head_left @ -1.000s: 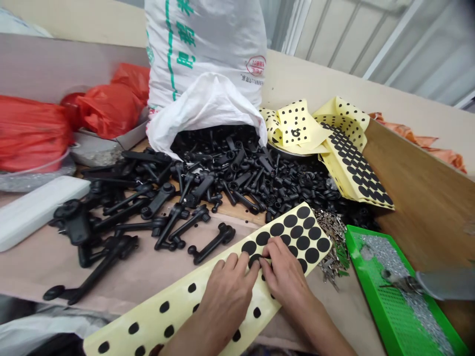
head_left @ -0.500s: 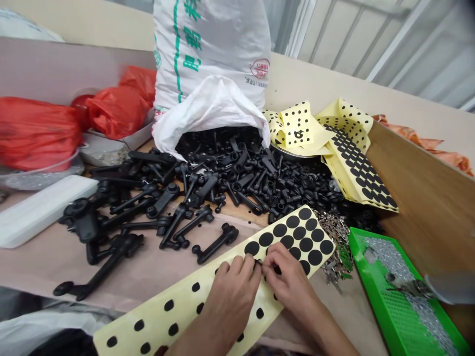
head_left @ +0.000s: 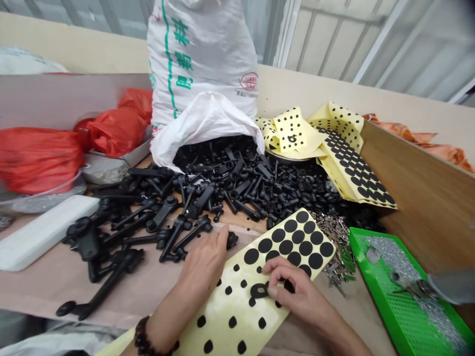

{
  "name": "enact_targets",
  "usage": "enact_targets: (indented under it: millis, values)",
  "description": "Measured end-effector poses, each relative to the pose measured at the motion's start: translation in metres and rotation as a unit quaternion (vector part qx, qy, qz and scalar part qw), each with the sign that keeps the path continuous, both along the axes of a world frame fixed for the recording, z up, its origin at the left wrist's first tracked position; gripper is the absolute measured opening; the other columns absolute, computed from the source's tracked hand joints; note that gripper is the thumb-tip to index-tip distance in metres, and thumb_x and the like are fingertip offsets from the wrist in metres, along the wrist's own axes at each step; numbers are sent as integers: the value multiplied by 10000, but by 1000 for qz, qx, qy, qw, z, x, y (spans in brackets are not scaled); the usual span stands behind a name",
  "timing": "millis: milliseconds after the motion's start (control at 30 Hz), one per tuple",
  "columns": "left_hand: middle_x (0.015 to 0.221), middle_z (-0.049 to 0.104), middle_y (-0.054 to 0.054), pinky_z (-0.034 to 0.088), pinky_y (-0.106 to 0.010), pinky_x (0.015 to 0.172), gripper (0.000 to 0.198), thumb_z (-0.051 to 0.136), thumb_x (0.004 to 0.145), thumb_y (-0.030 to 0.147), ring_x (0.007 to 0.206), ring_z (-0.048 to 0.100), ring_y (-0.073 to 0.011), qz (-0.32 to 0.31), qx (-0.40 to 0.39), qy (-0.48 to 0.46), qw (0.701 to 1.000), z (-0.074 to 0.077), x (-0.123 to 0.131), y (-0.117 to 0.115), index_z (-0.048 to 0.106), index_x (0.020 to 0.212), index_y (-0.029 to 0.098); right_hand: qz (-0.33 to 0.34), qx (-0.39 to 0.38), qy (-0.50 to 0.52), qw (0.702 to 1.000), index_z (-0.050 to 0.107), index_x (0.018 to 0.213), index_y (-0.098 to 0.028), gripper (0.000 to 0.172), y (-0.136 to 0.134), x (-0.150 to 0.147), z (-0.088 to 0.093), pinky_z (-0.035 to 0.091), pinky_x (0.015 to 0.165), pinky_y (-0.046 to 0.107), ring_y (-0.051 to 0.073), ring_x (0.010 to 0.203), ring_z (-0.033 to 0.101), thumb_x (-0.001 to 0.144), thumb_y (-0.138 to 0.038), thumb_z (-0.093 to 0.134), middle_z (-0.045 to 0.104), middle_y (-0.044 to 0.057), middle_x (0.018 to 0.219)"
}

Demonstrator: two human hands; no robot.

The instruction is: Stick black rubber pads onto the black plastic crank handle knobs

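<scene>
A yellow sheet [head_left: 226, 316] with large black discs at its far right end and small black dots elsewhere lies slanted in front of me. My right hand [head_left: 287, 284] is over it, thumb and forefinger closed on a black ring-shaped sticker [head_left: 259, 290]. My left hand [head_left: 206, 259] reaches past the sheet's left edge, over a black plastic arm that it mostly covers; only the arm's knobbed end [head_left: 232, 240] shows beside the fingertips. Whether the fingers grip it is hidden. More black arms [head_left: 163, 212] lie to the left.
A white sack [head_left: 208, 64] spills black parts at the back. Metal clips [head_left: 334, 237] and a green tray [head_left: 399, 316] are at the right, by a wooden board [head_left: 419, 183]. A white block [head_left: 48, 227] and red bags [head_left: 37, 158] stand left; more sticker sheets [head_left: 356, 170] lie behind.
My left hand has moved off the sheet, up and left to the black arm. My right hand has come away from it slightly lower, with the black ring now visible at its fingertips.
</scene>
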State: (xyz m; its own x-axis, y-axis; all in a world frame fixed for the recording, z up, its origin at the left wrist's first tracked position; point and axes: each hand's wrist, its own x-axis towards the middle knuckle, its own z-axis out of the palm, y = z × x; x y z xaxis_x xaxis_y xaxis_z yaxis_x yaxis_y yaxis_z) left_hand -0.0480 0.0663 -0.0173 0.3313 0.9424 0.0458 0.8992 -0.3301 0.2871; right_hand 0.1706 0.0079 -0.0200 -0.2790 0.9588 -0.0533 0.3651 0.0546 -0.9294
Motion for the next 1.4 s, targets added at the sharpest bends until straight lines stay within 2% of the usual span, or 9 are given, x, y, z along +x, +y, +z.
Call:
enact_targets:
  millis: [67, 133, 167, 233, 300, 400, 600, 1033, 1400]
  values:
    - [894, 647, -128, 474, -402, 717, 439, 372, 844, 159, 811, 606, -280, 2, -21, -39, 999, 5, 0, 4, 421, 1273, 73, -21, -20, 74, 997, 551, 659, -193, 134, -1, 5, 3, 451, 832, 386, 231, 940, 560, 755, -279, 589, 578, 80, 984]
    - [865, 654, -66, 478, -332, 685, 442, 404, 841, 247, 776, 613, -228, 11, -96, -159, 982, 12, 2, 1, 418, 1273, 149, -34, -38, 143, 988, 569, 668, -191, 209, -3, 8, 8, 460, 821, 388, 248, 962, 549, 745, -380, 613, 563, 95, 1013]
    - [858, 654, -49, 473, -299, 653, 449, 425, 824, 277, 759, 608, -208, 14, -157, -238, 958, 16, 4, -3, 429, 1259, 170, -40, -48, 170, 983, 572, 664, -190, 238, -4, 8, 11, 459, 825, 392, 255, 975, 545, 736, -410, 624, 561, 101, 1030]
    - [830, 649, -33, 444, -249, 561, 470, 476, 763, 293, 686, 579, -175, 19, -289, -374, 881, 21, 11, -13, 468, 1215, 166, -51, -67, 208, 974, 567, 648, -188, 261, -5, 8, 16, 444, 850, 399, 264, 1002, 537, 718, -427, 647, 561, 105, 1057]
    - [797, 641, -25, 404, -219, 500, 489, 511, 712, 282, 594, 519, -136, 24, -378, -432, 819, 23, 20, -23, 493, 1180, 140, -59, -86, 233, 967, 559, 636, -187, 258, -5, 6, 20, 431, 867, 393, 260, 1011, 535, 712, -413, 658, 561, 101, 1068]
    - [840, 647, -34, 395, -214, 509, 492, 530, 705, 269, 535, 447, -95, 28, -415, -460, 785, 20, 30, -32, 507, 1173, 118, -66, -114, 257, 957, 555, 635, -181, 238, -4, 3, 21, 430, 853, 371, 241, 978, 546, 710, -381, 661, 552, 92, 1067]
    - [633, 550, 36, 369, -208, 516, 431, 484, 785, 285, 538, 450, -109, -2, -422, -450, 787, 18, 29, -34, 542, 1191, 153, -74, -132, 258, 954, 557, 634, -175, 213, -3, 3, 16, 441, 801, 342, 225, 917, 551, 706, -348, 657, 556, 85, 1026]
    - [554, 537, 41, 379, -216, 525, 413, 429, 868, 370, 569, 511, -149, 21, -437, -401, 805, 37, 30, -32, 563, 1202, 167, -81, -141, 263, 951, 577, 629, -172, 173, -2, 1, 11, 393, 749, 272, 193, 885, 512, 706, -293, 674, 564, 58, 957]
    - [648, 561, 30, 413, -231, 600, 415, 421, 874, 403, 639, 537, -149, 5, -404, -413, 816, 20, 23, -39, 561, 1210, 203, -74, -142, 248, 956, 581, 623, -169, 149, -2, -1, 14, 364, 724, 253, 165, 840, 491, 717, -249, 664, 553, 41, 938]
